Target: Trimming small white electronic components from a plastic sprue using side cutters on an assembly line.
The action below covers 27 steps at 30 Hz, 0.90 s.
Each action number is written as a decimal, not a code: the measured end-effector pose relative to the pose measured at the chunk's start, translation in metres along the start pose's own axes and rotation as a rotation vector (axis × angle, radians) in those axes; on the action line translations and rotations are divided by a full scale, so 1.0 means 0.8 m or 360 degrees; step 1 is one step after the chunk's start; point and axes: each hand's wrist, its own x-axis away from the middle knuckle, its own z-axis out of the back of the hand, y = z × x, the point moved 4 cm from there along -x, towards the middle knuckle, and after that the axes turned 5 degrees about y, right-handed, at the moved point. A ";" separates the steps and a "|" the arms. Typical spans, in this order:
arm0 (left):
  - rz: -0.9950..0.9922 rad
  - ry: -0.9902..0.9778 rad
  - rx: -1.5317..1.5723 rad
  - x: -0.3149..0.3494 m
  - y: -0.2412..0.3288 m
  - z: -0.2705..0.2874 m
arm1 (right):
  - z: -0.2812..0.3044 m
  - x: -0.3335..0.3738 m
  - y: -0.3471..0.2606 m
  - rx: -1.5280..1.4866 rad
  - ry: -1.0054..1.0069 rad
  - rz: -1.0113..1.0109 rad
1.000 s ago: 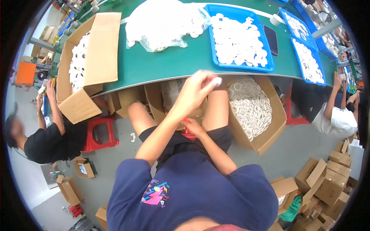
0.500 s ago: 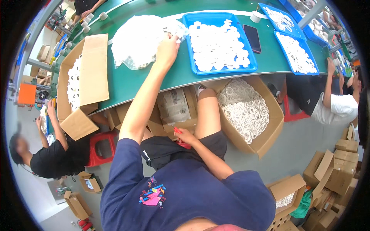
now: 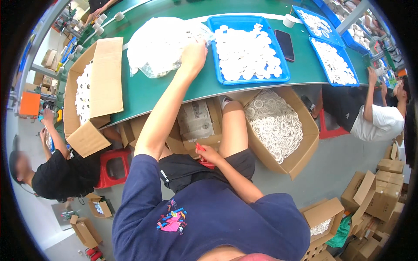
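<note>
Spanning ten to two o'clock, the broad green desk (image 3: 143,89)! At three, a brown cardboard box (image 3: 308,150) of flat white rings; at one, a blue rectangular plastic tray (image 3: 257,81) of round white discs; at eleven, a cloudy white plastic bag (image 3: 156,48). Hands well apart: left hand (image 3: 194,55) at the bag's right edge, grip impossible to tell; toward six, right hand (image 3: 210,155) clasping a red tool (image 3: 200,148).
</note>
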 end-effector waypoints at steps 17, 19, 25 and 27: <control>0.0726 -0.0182 0.1832 0.184 -0.007 0.136 | 0.041 0.088 -0.122 -0.0448 0.0198 0.0336; 0.0894 -0.0200 0.2235 0.243 -0.016 0.128 | 0.037 0.103 -0.156 -0.0394 0.0215 0.0467; 0.1342 -0.0159 0.2797 0.323 -0.003 0.087 | 0.017 0.141 -0.249 0.0245 0.0389 0.0830; 0.1350 -0.0170 0.2832 0.330 0.006 0.089 | 0.009 0.145 -0.253 0.0348 0.0401 0.0790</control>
